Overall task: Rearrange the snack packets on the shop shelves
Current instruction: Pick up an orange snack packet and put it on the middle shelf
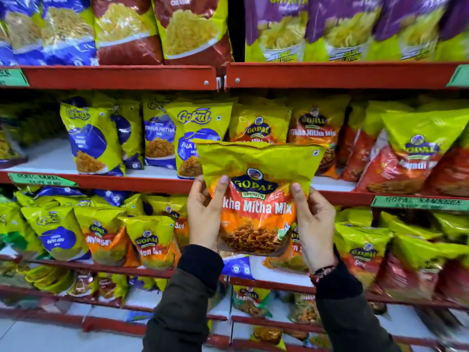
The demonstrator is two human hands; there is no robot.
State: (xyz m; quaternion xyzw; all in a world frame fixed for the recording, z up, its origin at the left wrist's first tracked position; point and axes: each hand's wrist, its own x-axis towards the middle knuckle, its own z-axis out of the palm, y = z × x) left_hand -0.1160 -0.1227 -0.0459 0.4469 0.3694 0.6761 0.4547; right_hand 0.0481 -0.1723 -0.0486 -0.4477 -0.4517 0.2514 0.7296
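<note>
A Gopal packet (256, 199) was held clasped by left hand (204, 214) and right hand (313, 224), before the middle shelf (157, 182); placement judged in hand; an upright slot beside matching packets (313, 128) would be required.

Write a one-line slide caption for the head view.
Both hands, left and right, hold a Gopal Tikha Mitha Mix packet before red shop shelves stocked with snacks.

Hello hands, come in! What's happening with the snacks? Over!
Left hand, right hand both gripping one orange packet. Held before the middle shelf. Nothing blocking.
</note>
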